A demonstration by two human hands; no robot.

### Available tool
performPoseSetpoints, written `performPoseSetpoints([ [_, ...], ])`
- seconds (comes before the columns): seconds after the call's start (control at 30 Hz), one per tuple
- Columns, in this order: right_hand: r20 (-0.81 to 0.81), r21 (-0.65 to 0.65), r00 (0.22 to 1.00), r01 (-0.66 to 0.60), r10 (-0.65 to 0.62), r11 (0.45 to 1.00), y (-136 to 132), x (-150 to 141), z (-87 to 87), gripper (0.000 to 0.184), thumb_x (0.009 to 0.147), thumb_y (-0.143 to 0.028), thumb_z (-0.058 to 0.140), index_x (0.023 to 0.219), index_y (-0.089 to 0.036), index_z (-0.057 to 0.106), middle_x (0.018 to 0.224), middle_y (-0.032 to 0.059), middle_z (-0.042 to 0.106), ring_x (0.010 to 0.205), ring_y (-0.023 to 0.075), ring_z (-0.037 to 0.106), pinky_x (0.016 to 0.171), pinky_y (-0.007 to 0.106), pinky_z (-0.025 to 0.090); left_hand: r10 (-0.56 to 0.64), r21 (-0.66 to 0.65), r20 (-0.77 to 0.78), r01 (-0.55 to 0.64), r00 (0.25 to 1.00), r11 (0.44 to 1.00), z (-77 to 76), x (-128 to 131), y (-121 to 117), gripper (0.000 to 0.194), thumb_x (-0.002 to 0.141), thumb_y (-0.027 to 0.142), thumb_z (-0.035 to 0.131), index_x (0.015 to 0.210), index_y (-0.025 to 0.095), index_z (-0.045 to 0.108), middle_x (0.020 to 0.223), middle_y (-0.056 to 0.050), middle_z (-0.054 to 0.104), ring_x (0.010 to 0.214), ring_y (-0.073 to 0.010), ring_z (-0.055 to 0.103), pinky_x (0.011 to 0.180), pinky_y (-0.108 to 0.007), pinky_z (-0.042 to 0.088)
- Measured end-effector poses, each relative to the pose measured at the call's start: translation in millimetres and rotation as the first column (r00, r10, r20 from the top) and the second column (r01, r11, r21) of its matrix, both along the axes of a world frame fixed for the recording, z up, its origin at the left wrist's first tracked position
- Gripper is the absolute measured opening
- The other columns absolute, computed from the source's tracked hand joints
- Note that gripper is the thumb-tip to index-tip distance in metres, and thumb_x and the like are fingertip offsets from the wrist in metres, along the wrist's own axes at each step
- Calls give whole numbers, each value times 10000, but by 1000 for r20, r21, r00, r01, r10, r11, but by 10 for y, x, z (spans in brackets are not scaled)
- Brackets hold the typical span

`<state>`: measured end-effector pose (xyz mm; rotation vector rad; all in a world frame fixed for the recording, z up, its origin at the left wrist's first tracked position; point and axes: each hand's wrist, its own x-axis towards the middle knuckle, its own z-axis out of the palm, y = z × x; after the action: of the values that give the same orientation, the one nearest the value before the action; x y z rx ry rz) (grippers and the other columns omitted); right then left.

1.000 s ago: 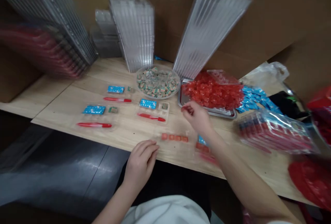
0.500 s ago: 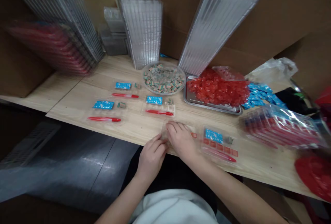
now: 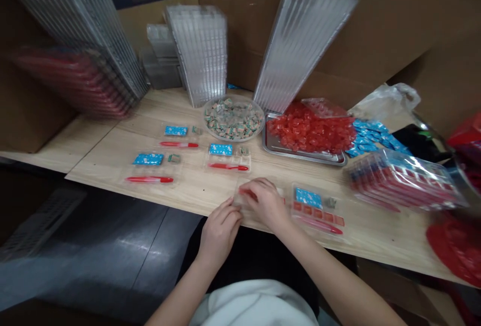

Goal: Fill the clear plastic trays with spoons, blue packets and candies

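My left hand [image 3: 221,228] is closed at the near left corner of a clear plastic tray [image 3: 246,206] on the table's front edge, fingers curled together on it. Over the same tray bends my right hand [image 3: 265,201], its fingertips pinched; a bit of red shows at them, too small and covered to name. Most of this tray is hidden by the hand. Just right of it lies a filled tray with a blue packet [image 3: 308,197], a row of red-orange squares [image 3: 318,214], a small wrapped piece [image 3: 331,202] and a red pen-shaped item [image 3: 323,226].
Further trays with blue packets [image 3: 221,149] and red pen-shaped items [image 3: 149,179] lie to the left. Behind stand a bowl of small wrapped pieces [image 3: 233,128], a metal tray [image 3: 304,155] heaped with red packets [image 3: 313,128], and tall stacks of clear trays [image 3: 201,55]. Filled trays [image 3: 406,180] are piled right.
My right hand's fingers have lifted and curled in from lying over the tray, and red now shows at their tips. My left hand has hardly moved. The view has shifted slightly.
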<state>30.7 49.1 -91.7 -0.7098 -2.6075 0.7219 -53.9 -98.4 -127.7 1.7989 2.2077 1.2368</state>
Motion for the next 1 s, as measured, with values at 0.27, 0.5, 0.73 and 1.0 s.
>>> performPoseSetpoints([
  [0.27,102,224,990,-119,98,967,-27,-120,9,56,807,-152,587,774,-184,618,774,49,673,963,214,550,944,398,370,-58,-21,12,59,998,998,18,-24,21,137,847,109,507,840,205,604,956,-41,667,1133,-200,548,938,-367,484],
  [0.5,-141,99,969,220,-205,970,183,558,226,152,856,-182,504,958,-205,613,908,61,655,875,211,573,771,371,465,-29,-84,19,31,999,996,208,-260,107,257,845,217,544,1102,209,532,1153,-100,591,1095,-225,537,922,-418,467],
  [0.73,-106,112,994,35,-23,993,-466,947,142,251,835,-71,478,1014,-195,603,893,52,649,861,183,566,795,351,490,-163,-245,-85,138,983,960,249,-434,405,122,882,224,492,954,215,590,937,-40,642,907,-192,574,825,-363,479],
  [1.0,56,266,997,31,-47,963,-637,1114,-159,443,791,-51,485,1216,-159,549,1211,121,591,1218,256,447,925,433,450,-292,-245,-335,217,896,945,53,-355,-429,535,724,440,672,1151,172,494,1323,-167,484,1299,-343,349,998,-514,374],
])
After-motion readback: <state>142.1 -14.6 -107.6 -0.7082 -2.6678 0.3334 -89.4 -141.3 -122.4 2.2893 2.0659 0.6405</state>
